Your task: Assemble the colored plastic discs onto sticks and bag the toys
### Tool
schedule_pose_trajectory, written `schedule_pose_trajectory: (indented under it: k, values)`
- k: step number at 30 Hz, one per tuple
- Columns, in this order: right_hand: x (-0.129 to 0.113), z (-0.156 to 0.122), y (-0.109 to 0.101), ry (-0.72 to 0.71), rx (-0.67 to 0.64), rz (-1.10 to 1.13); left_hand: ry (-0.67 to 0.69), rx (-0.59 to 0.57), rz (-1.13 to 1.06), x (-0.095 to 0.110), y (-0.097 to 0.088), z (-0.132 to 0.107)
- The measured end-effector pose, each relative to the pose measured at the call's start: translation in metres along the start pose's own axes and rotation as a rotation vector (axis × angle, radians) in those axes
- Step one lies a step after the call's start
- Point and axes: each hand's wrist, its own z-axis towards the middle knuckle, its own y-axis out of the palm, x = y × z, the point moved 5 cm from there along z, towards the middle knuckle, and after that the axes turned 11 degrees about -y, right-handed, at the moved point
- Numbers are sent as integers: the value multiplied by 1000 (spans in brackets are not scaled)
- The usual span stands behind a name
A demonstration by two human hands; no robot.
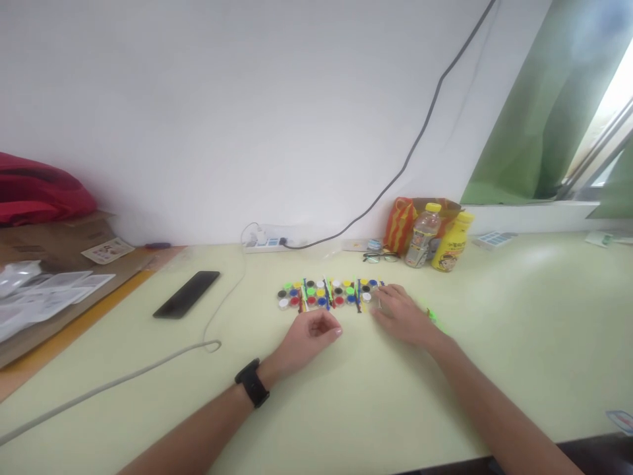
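Small round pots (321, 292) with coloured lids, in white, red, blue, yellow, green and black, stand in rows on the table. Thin coloured sticks (359, 297), perhaps little brushes, lie in bunches between the groups of pots. My left hand (307, 338) rests just in front of the rows, its fingers loosely curled toward the thumb, with nothing visible in them. At the right end of the rows is my right hand (399, 315), fingers bent down and close together. What they hold there is too small to make out. Behind that wrist, a bright green item (432, 316) is partly hidden.
A black phone (186, 294) and a pale cable (148, 369) lie to the left. Eyeglasses (380, 257), two yellow-capped bottles (424, 236) and a red-yellow bag (398, 224) stand near the wall, beside a power strip (267, 245). A cardboard box (59, 247) is far left.
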Motion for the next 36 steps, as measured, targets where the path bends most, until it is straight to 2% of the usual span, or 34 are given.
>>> schedule_pose_trajectory:
  k: [9,16,22,25,30,36]
  values:
    - [0,0,-2,-34,53,21,-6,-7,-1,-1,0,1]
    - [12,5,-13,40,262,58,-5,-12,5,-3,0,1]
    - [8,4,-24,-36,465,197,-5,-11,-1,-5,0,2]
    - [3,4,-27,-76,504,238,-9,-12,-2,-4,0,2]
    - [-5,6,-26,-115,444,167,-2,-5,3,-2,0,1]
    - [-15,6,-8,-58,185,130,-6,-13,-14,-2,1,1]
